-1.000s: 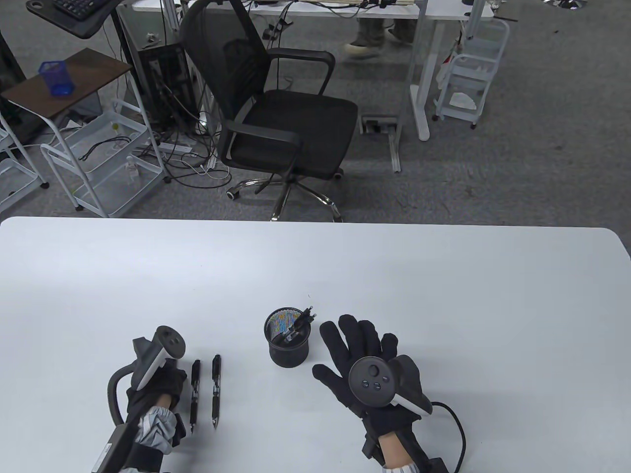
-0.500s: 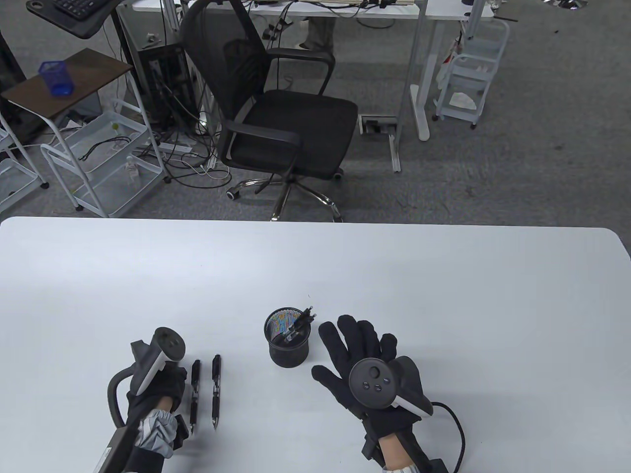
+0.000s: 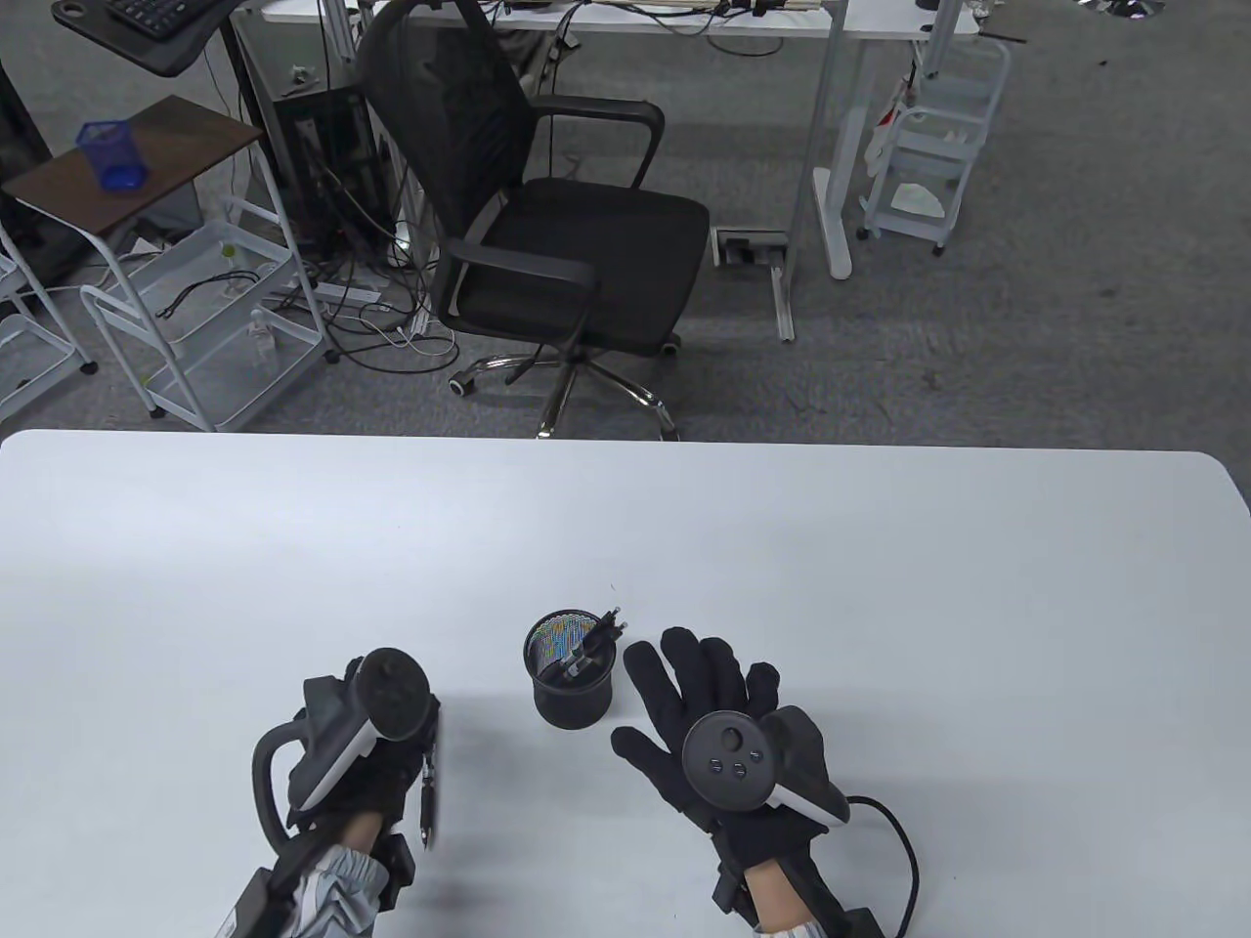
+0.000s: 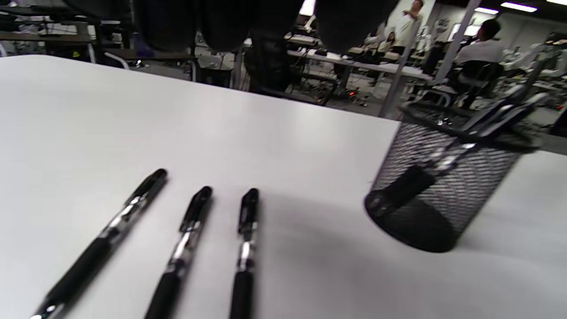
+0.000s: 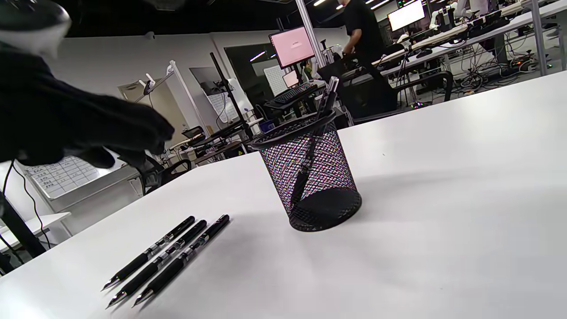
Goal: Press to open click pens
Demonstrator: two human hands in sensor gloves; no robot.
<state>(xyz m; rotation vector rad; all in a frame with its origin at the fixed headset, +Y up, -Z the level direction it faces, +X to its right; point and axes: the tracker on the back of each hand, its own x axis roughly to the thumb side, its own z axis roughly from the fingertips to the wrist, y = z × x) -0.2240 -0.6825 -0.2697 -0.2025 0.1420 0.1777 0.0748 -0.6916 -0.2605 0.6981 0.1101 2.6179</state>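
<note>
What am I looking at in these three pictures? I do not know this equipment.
These are a person's two hands in black sensor gloves, each with a tracker strapped on its back. One camera looks down at the white table; two more sit on the wrists. The left hand hovers over three black click pens lying side by side. The right hand is spread, palm down, beside a black mesh pen cup with more pens leaning inside. Neither hand is seen holding anything; the left fingers hang clear above the pens.

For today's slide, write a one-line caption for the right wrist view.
Three black click pens lie side by side on the white table, left of a mesh pen cup.
</note>
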